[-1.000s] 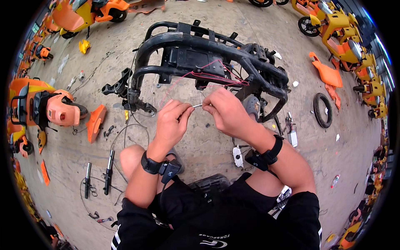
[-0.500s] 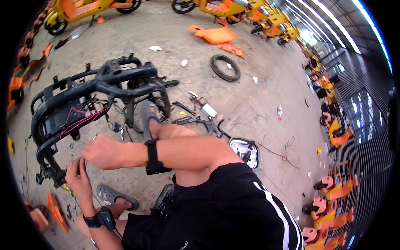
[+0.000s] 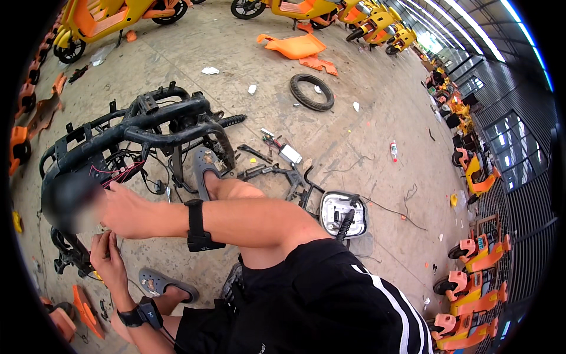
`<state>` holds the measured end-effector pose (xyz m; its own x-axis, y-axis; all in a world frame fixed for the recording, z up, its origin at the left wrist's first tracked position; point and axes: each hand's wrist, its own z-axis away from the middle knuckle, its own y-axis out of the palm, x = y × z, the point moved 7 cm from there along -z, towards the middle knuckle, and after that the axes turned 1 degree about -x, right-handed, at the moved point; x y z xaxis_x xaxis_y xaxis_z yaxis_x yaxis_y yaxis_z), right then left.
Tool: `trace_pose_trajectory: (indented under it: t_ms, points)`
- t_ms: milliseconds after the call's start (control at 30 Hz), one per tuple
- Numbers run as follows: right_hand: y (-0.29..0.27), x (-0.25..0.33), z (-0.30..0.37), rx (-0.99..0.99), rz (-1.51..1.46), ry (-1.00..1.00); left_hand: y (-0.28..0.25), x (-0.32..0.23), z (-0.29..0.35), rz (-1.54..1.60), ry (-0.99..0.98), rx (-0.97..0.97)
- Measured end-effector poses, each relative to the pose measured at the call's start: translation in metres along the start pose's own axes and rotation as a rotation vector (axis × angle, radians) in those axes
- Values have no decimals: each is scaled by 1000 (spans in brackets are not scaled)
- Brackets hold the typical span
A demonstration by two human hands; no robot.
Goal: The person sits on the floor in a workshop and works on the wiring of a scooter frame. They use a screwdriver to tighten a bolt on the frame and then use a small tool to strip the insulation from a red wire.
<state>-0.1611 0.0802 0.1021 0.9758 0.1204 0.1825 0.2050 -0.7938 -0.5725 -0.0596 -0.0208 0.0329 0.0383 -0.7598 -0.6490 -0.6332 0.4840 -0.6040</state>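
A bare black scooter frame [image 3: 141, 133] of bent tubes lies on the floor at my left, with thin pink-red wires [image 3: 131, 172] hanging from it. My right hand [image 3: 131, 211] is closed beside the frame's near end; its fingertips run into a dark blurred patch, so what they grip is hidden. Just below it, my left hand [image 3: 108, 259] has its fingers pinched together close to the frame's lower tubes. Anything between them is too small to make out.
Beyond the frame lie a black tyre [image 3: 312, 92] and orange body panels [image 3: 292, 46]. Nearer are metal brackets [image 3: 289, 177], a silver box [image 3: 290, 153] and a white-lined shell [image 3: 341, 215] holding a shock absorber. Yellow-orange scooters [image 3: 118, 20] stand around the edges.
My right hand has shifted a little left and down, its fingers now at the blurred patch. My left hand stays pinched below it. The whole view has shifted slightly.
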Motion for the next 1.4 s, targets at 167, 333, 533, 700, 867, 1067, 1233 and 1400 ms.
trace_pose_trajectory:
  t_ms: [167,333,533,700,867,1067,1233,1400]
  points:
    - [48,-39,9,252,-167,225,2,24,3,-18,-28,-63]
    - [1,-58,22,104,-439,897,-15,4,-1,7,-21,-96]
    - [5,-69,77,223,-786,1613,-12,-1,-4,65,14,-113]
    - [22,-63,82,471,-804,1402,-10,-6,-6,68,21,-103]
    - [-1,-41,38,237,-401,706,-8,-4,-7,64,24,-106]
    - [2,-31,29,278,-357,505,-8,-6,-8,88,25,-111]
    - [8,-25,30,263,-269,384,-9,-6,-8,77,24,-109]
    - [18,-30,38,299,-312,428,-8,-5,-7,72,2,-89]
